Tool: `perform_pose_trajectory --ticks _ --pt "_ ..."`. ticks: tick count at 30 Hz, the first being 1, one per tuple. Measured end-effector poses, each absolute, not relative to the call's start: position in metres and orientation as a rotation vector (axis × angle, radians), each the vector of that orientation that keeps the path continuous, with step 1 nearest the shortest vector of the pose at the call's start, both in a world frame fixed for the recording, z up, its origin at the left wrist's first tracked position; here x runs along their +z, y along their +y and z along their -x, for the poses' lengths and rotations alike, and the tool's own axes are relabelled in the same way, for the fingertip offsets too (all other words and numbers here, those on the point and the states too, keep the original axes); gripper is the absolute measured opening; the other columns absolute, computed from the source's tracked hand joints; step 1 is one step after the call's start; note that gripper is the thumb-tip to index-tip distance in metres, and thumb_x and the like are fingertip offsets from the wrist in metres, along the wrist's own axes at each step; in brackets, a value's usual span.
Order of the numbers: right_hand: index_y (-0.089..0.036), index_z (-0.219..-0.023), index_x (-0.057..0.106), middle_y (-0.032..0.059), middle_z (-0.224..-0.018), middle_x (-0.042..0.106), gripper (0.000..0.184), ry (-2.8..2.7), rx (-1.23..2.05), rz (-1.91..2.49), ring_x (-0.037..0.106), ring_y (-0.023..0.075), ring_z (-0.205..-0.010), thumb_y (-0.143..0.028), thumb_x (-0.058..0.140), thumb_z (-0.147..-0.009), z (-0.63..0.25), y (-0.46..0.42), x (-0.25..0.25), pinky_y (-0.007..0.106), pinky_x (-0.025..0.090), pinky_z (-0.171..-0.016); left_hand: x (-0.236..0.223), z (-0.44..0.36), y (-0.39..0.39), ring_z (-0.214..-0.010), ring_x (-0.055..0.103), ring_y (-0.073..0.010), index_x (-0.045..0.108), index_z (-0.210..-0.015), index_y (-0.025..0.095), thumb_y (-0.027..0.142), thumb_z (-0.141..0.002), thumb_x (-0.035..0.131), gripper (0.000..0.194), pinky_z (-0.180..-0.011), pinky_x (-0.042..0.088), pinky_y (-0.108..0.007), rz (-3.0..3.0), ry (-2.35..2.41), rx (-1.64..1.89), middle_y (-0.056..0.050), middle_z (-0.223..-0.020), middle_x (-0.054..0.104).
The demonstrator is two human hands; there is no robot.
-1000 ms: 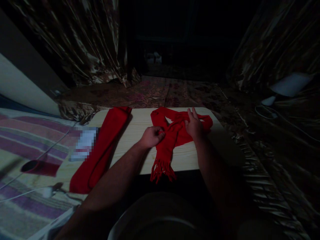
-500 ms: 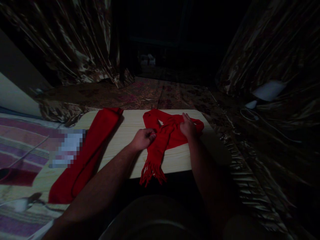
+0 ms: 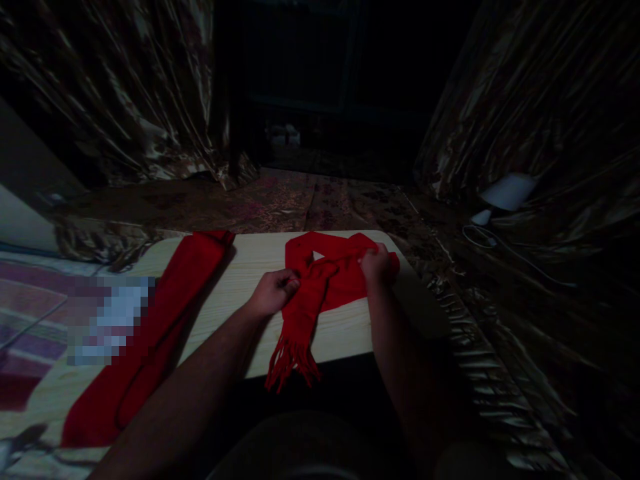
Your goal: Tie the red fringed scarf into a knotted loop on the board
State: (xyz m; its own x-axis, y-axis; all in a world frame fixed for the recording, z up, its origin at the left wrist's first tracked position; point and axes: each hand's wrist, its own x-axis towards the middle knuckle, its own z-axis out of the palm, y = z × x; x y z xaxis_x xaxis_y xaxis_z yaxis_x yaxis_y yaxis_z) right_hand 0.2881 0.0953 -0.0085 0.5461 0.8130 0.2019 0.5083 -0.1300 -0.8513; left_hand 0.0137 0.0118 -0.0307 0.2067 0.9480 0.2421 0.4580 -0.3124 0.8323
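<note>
pinching opposite sides of a long red fringed fabric scarf at the centre of the frame, the left hand and right hand seem to tension its crossed loop over the pale wood-grained tabletop.

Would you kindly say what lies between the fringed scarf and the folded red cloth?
Head view: pale tabletop, with the left hand and forearm over it.

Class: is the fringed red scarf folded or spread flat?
Folded loosely: the fringed red scarf bends into a loop, its fringed end lying across another stretch, with pale table showing through a gap.
</note>
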Motion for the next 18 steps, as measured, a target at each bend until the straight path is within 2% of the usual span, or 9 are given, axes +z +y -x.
perform_pose_trajectory --ticks 3,7,11,14,16,18 --pt "-0.010 -0.141 0.049 0.0106 -0.081 0.074 0.054 -0.796 0.515 1.643 0.073 0.0211 -0.071 -0.018 0.031 -0.091 -0.293 0.096 -0.004 0.029 0.057 -0.064 -0.031 -0.014 0.013 -0.065 0.053 -0.0142 0.066 -0.079 0.017 0.038 -0.085 0.059 0.023 -0.061 0.041 -0.024 -1.787 1.288 1.062 -0.001 -0.070 0.062" --pt "-0.011 -0.142 0.048 0.0136 -0.093 0.075 0.056 -0.769 0.477 1.620 0.075 0.0214 -0.077 -0.018 0.027 -0.090 -0.300 0.096 -0.003 0.030 0.058 -0.066 -0.030 -0.014 0.014 -0.061 0.050 -0.0135 0.065 -0.074 0.017 0.038 -0.082 0.061 0.023 -0.058 0.039 -0.024 -1.719 1.290 1.072 0.001 -0.066 0.059" --pt "-0.008 -0.140 0.051 0.0225 -0.120 0.069 0.059 -0.683 0.228 1.732 0.071 0.0289 -0.105 -0.016 0.026 -0.087 -0.311 0.097 -0.005 0.041 0.057 -0.087 -0.028 -0.014 0.014 -0.059 0.047 -0.0124 0.064 -0.072 0.017 0.039 -0.078 0.065 0.023 -0.055 0.037 -0.024 -1.610 1.274 1.120 0.002 -0.064 0.056" --pt "-0.009 -0.137 0.054 0.0225 -0.134 0.061 0.057 -0.672 0.019 1.720 0.060 0.0293 -0.126 -0.016 0.030 -0.086 -0.315 0.100 -0.006 0.046 0.049 -0.104 -0.025 -0.015 0.016 -0.055 0.044 -0.0110 0.061 -0.070 0.017 0.040 -0.075 0.068 0.024 -0.053 0.035 -0.024 -1.427 1.239 1.210 0.003 -0.060 0.053" --pt "-0.007 -0.136 0.054 0.0230 -0.140 0.056 0.056 -0.746 -0.058 1.701 0.053 0.0296 -0.133 -0.017 0.037 -0.084 -0.312 0.102 -0.009 0.047 0.044 -0.110 -0.022 -0.015 0.017 -0.052 0.043 -0.0104 0.058 -0.070 0.018 0.038 -0.072 0.069 0.023 -0.052 0.034 -0.024 -1.241 1.196 1.319 0.004 -0.058 0.052" --pt "-0.005 -0.132 0.058 0.0244 -0.140 0.054 0.054 -0.904 -0.063 1.682 0.053 0.0306 -0.132 -0.020 0.045 -0.081 -0.305 0.102 -0.011 0.046 0.044 -0.110 -0.017 -0.014 0.018 -0.051 0.044 -0.0102 0.054 -0.071 0.019 0.033 -0.068 0.068 0.021 -0.052 0.034 -0.023 -1.038 1.126 1.432 0.005 -0.058 0.050"
